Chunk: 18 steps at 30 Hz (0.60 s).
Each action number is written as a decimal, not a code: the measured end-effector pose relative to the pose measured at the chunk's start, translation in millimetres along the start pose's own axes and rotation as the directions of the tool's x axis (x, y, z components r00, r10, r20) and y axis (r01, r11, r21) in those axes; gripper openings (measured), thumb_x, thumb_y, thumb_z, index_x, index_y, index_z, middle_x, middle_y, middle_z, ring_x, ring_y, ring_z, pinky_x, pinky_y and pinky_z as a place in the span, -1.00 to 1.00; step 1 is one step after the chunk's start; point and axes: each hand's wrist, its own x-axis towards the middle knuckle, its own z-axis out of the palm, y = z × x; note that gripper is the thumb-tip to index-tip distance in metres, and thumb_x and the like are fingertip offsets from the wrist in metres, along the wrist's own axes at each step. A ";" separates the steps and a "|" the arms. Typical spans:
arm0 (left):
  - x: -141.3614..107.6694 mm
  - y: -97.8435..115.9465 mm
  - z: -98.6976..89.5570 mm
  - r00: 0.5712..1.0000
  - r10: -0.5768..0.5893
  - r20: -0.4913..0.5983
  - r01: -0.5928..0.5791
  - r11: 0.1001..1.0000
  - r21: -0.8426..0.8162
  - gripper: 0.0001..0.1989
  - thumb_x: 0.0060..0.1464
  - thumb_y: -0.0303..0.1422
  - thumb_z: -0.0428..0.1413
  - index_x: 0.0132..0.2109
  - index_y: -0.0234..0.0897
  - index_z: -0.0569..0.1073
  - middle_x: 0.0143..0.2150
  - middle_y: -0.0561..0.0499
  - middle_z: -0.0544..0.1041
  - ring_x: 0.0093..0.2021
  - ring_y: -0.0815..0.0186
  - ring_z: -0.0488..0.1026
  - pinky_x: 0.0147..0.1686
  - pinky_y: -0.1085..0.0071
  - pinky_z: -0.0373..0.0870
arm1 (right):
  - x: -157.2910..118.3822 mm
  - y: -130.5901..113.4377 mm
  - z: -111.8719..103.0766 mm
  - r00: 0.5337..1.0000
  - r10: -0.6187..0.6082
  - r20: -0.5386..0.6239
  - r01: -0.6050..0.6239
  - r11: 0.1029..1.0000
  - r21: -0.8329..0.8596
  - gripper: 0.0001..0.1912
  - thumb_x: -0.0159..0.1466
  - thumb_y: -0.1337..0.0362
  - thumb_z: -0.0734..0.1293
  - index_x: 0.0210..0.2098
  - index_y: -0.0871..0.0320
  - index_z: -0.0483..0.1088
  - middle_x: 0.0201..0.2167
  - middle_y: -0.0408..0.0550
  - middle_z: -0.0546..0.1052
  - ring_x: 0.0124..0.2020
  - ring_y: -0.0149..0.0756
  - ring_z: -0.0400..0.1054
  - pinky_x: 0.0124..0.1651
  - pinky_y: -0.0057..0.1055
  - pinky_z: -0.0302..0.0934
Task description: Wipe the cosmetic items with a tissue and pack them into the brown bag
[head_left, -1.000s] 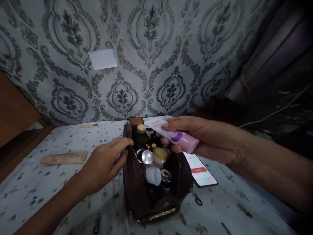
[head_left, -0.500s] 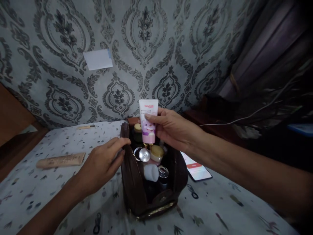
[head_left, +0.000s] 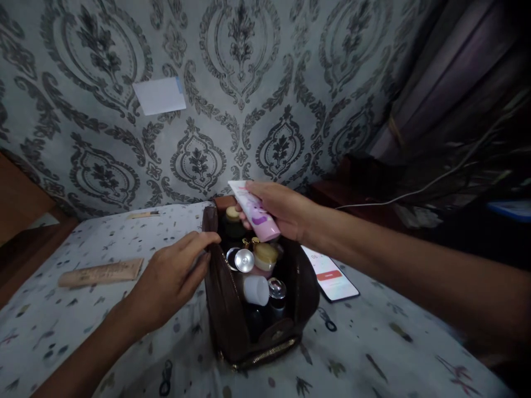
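My right hand (head_left: 279, 205) grips a white and pink cream tube (head_left: 256, 213), tilted over the far part of a dark brown zip bag (head_left: 226, 309). The tube's pink cap end points down to the right. My left hand (head_left: 178, 271) pinches the bag's left edge between thumb and fingers. Inside the unzipped bag are several cosmetics: a silver round cap (head_left: 244, 260), a jar with a gold lid (head_left: 265, 254), a white cap (head_left: 256, 290), a shiny silver-topped bottle (head_left: 276, 288) and a jar with a pale lid (head_left: 233, 214).
A beige tube (head_left: 102, 272) lies left on the patterned sheet (head_left: 136, 365), with a thin brush (head_left: 143, 214) behind it. A lit phone (head_left: 332, 276) lies right of the bag. Patterned wallpaper (head_left: 240, 66) rises behind; a white cable (head_left: 410, 196) runs at right.
My right hand has turned the cream tube from upright to tilted, its cap end swinging right. My left hand stays at the bag's edge.
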 end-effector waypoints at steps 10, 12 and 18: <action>-0.8 -1.0 1.4 1.000 0.016 -0.023 -0.017 0.999 -0.033 -0.72 0.32 -0.37 -0.10 0.10 -0.11 0.36 -0.07 0.01 0.54 -0.18 0.29 0.54 -0.22 0.43 0.40 | -13.6 -28.1 -5.8 0.922 0.316 0.223 -0.164 0.841 -0.516 -0.55 -0.11 0.53 0.42 -0.17 0.40 0.46 -0.61 -0.15 0.57 -0.68 -0.42 0.39 -0.61 -0.57 0.20; -0.7 -0.7 1.5 1.000 0.015 -0.022 -0.016 0.999 -0.032 -0.72 0.32 -0.37 -0.10 0.10 -0.11 0.36 -0.08 0.02 0.54 -0.17 0.29 0.54 -0.24 0.44 0.39 | -14.7 -28.3 0.9 0.932 0.300 0.201 -0.113 0.770 -0.628 -0.52 -0.13 0.56 0.37 -0.15 0.48 0.44 -0.66 -0.20 0.54 -0.75 -0.46 0.33 -0.65 -0.60 0.15; -0.4 0.5 1.1 1.000 0.008 -0.022 -0.009 0.999 -0.037 -0.73 0.32 -0.37 -0.09 0.10 -0.12 0.36 -0.05 0.02 0.54 -0.14 0.29 0.54 -0.23 0.42 0.39 | 11.2 -24.6 23.2 0.917 0.318 0.240 -0.008 0.617 -0.787 -0.85 -0.14 0.62 0.32 -0.50 0.54 0.44 -0.82 -0.26 0.40 -0.83 -0.48 0.27 -0.71 -0.68 0.02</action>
